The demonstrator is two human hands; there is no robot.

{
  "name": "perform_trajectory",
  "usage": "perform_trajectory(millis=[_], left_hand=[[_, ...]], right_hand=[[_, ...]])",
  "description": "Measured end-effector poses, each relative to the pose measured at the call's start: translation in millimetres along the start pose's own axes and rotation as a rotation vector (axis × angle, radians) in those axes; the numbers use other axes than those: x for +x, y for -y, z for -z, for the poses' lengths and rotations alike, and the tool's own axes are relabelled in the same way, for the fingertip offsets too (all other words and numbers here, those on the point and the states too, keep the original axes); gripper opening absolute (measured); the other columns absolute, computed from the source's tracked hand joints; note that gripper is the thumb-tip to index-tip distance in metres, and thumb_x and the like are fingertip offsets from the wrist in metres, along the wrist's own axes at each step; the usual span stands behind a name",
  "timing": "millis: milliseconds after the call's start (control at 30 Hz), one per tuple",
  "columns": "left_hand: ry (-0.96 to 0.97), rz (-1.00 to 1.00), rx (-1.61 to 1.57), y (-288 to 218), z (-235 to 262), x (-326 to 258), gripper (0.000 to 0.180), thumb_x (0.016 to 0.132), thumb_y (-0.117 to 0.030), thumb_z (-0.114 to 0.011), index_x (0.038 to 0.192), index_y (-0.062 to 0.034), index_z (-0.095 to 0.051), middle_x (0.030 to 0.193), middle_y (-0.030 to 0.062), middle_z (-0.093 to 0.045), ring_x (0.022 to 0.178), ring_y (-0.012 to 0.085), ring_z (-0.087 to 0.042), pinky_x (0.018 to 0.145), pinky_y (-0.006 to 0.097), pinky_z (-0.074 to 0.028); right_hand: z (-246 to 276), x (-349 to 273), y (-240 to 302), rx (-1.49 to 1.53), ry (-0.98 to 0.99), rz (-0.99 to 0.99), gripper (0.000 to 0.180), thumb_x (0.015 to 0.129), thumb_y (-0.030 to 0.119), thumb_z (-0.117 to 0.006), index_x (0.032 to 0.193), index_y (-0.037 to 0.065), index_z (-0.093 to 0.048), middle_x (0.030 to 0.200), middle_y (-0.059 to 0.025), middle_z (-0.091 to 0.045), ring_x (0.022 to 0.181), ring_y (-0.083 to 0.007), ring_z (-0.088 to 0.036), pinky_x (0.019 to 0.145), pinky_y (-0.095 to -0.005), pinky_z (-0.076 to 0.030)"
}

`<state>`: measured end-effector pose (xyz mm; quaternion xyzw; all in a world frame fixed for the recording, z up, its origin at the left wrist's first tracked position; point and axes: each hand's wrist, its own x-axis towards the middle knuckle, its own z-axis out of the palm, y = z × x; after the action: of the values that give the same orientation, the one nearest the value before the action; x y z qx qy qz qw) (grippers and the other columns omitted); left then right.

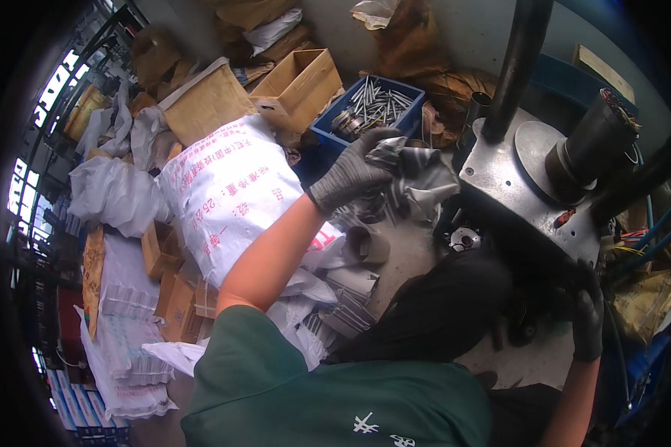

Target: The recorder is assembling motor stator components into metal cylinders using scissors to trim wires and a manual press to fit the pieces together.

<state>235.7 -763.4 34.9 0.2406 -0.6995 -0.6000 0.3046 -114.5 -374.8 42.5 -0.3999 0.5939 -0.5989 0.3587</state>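
My left hand [353,177], in a grey knit glove, is closed on a crumpled grey sheet with pale stripes [429,182]. It is held in front of the blue bin [417,97] of thin metal rods [376,103]. My right hand [587,316], gloved in dark grey, is at the near right edge of the machine's metal plate [533,197]. Its fingers reach up into shadow there, so their grip is hidden. A round disc [533,153] and a dark upright cylinder [600,138] sit on the plate.
Left of my arm stands a large white sack [224,186] with red print. A wooden box [294,88] is behind it; cartons [175,302] and white bags [130,305] lie further left. Dark posts [518,67] rise from the machine. Blue hoses [660,238] run at the right.
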Motion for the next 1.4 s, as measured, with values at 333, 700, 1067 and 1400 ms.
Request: perform_trajectory(millis=[333,700,1067,1400], left_hand=[[0.029,-0.394,0.205,33,-109,-8,0.095,0.071,-0.008,-0.089,0.151,-0.0106,-0.038,0.127,0.004,-0.054,0.111,0.0153,-0.058,0.099,0.032,-0.051],[-0.359,0.509,0.806,275,30,-33,0.095,0.074,-0.059,-0.081,0.146,-0.0068,-0.049,0.147,0.0241,-0.048,0.139,0.0375,-0.046,0.114,0.045,-0.039],[-0.047,0.488,1.014,337,-9,-51,0.067,0.084,-0.037,-0.072,0.142,-0.0094,-0.055,0.154,0.0194,-0.042,0.142,0.0369,-0.042,0.116,0.046,-0.039],[0.606,0.258,1.477,531,106,-74,0.031,0.083,-0.019,-0.069,0.111,-0.0073,-0.077,0.114,0.014,-0.075,0.106,0.0285,-0.072,0.092,0.037,-0.056]], right_hand=[[-212,153,-88,0.464,0.494,-0.218,0.036,0.101,0.016,-0.058,0.136,0.007,-0.056,0.118,-0.0076,-0.066,0.109,-0.0178,-0.065,0.093,-0.0315,-0.056],[-223,172,-84,0.41,0.018,0.029,0.034,0.082,-0.001,-0.077,0.114,0.001,-0.067,0.104,-0.0056,-0.071,0.093,-0.0134,-0.068,0.086,-0.0285,-0.056],[-220,182,-88,0.48,0.02,-0.038,0.035,0.083,0.003,-0.077,0.117,0.001,-0.068,0.111,-0.0061,-0.071,0.101,-0.0155,-0.067,0.092,-0.0302,-0.053],[-245,176,-75,0.641,0.15,-0.105,0.046,0.082,0.0,-0.077,0.126,0.002,-0.064,0.115,-0.0071,-0.072,0.104,-0.0161,-0.068,0.094,-0.031,-0.053]])
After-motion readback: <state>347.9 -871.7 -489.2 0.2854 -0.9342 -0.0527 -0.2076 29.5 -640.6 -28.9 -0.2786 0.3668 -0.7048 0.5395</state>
